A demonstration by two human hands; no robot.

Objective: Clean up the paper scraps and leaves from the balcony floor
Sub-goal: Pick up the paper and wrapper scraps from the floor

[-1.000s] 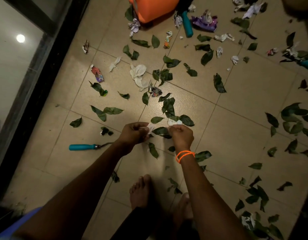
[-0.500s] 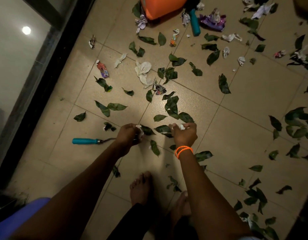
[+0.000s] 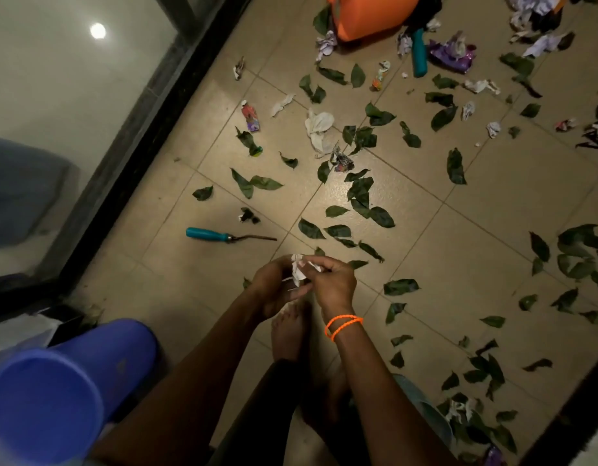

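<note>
Both my hands are raised above the beige tiled floor (image 3: 458,264), close together in the middle of the view. My left hand (image 3: 274,280) and my right hand (image 3: 331,280), the one with orange bands at the wrist, both pinch the same crumpled white paper scraps (image 3: 298,269) between them. Several green leaves (image 3: 361,196) lie scattered on the tiles ahead and to the right. More crumpled paper lies further out, among it a large white scrap (image 3: 319,127) and a coloured scrap (image 3: 250,116).
A blue bucket (image 3: 65,391) stands at the bottom left beside a glass door with a black frame (image 3: 129,153). A teal-handled tool (image 3: 220,235) lies on the floor to the left. An orange container (image 3: 371,15) and a purple wrapper (image 3: 452,53) sit at the top. My bare feet (image 3: 287,331) are below my hands.
My hands lifted off the floor with the paper scraps and came together. The view swung left and down, bringing the blue bucket into sight.
</note>
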